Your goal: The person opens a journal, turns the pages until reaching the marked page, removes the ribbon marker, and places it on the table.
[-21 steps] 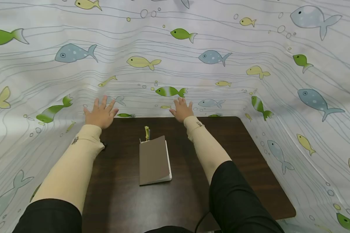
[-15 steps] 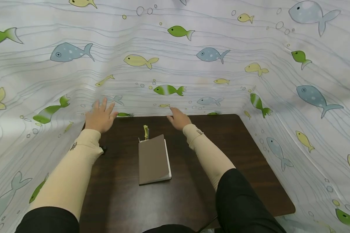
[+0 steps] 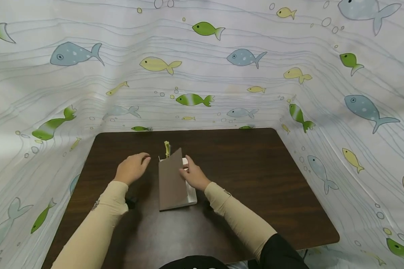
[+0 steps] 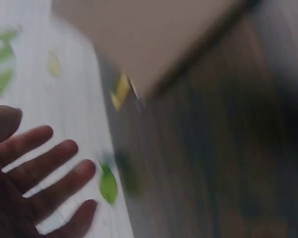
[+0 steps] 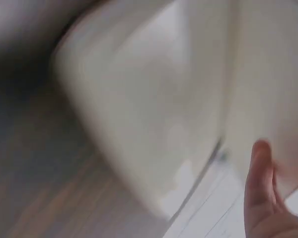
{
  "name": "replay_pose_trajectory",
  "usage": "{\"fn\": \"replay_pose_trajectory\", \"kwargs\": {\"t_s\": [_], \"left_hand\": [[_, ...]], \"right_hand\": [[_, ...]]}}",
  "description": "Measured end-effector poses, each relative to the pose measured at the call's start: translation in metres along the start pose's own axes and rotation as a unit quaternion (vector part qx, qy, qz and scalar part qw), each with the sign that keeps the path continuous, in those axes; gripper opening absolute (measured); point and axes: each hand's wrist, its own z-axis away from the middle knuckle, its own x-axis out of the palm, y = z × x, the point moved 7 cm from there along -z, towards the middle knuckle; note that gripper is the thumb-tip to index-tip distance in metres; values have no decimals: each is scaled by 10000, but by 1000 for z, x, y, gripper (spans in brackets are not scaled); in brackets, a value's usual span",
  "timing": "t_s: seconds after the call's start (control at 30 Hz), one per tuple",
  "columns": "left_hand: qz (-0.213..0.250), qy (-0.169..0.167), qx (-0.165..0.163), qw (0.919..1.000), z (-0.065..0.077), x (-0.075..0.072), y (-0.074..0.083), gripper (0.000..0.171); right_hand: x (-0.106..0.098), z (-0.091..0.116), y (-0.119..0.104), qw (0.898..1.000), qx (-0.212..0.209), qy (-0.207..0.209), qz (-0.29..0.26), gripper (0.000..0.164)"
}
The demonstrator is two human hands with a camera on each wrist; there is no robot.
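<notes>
A brown-covered notebook lies on the table, its front cover raised at the right side so white pages show. My right hand pinches the cover's right edge, the thumb in front and fingers at the inner side. In the right wrist view, the pages are blurred, with a finger against the inside of the cover. To the left of the notebook, my left hand hovers with bent fingers and holds nothing. Its spread fingers show in the left wrist view. A yellow strip pokes out from the notebook's top.
The dark wooden table has rounded corners. A white fish-print sheet surrounds it at the back and sides.
Both hands have come back from the table's far edge toward the notebook. The right hand has taken hold of the cover and lifted it; the left hand has moved beside it.
</notes>
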Motion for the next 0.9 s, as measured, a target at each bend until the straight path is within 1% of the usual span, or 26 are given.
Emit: {"fn": "replay_pose_trajectory", "kwargs": {"t_s": [0.07, 0.1, 0.17, 0.23, 0.27, 0.3, 0.37, 0.43, 0.5, 0.57, 0.63, 0.73, 0.8, 0.87, 0.9], "left_hand": [[612, -190, -91, 9979, 10, 9, 11, 58], [961, -283, -137, 9949, 15, 12, 16, 62], [1546, -468, -270, 9865, 24, 19, 23, 70], [1963, -598, -436, 9777, 34, 25, 24, 76], [2051, -603, -528, 9755, 39, 26, 22, 78], [2068, -593, -601, 9747, 43, 28, 19, 81], [2003, -517, -708, 9758, 49, 31, 10, 85], [1880, -410, -685, 9789, 51, 36, -1, 85], [1823, -312, -583, 9810, 52, 41, -11, 84], [1790, -217, -511, 9823, 54, 46, -22, 83], [1720, -118, -492, 9838, 58, 50, -32, 79], [1473, -60, -542, 9876, 66, 54, -45, 70], [1354, -74, -577, 9891, 71, 55, -51, 65], [1294, -136, -621, 9896, 75, 56, -54, 64], [1287, -153, -635, 9895, 76, 57, -55, 63]], "right_hand": [[15, 5, -16, 9978, -167, -87, -631, 65], [24, 8, -24, 9963, -293, -199, -782, 62], [43, 13, -39, 9936, -622, -526, -781, 57], [61, 17, -50, 9895, -1048, -899, -432, 52], [69, 19, -53, 9864, -1249, -1061, -158, 51], [76, 21, -55, 9818, -1464, -1197, 189, 50], [86, 22, -53, 9704, -1837, -1388, 730, 48], [88, 20, -45, 9597, -2032, -1392, 1353, 47], [82, 18, -32, 9498, -2067, -1330, 1937, 45], [73, 15, -14, 9380, -1958, -1223, 2587, 47], [60, 14, 8, 9238, -1720, -1176, 3211, 52], [41, 18, 40, 9104, -1206, -1269, 3749, 69], [30, 22, 54, 9123, -896, -1398, 3745, 83], [23, 27, 63, 9204, -745, -1474, 3544, 95], [21, 29, 64, 9238, -750, -1480, 3451, 98]]}}
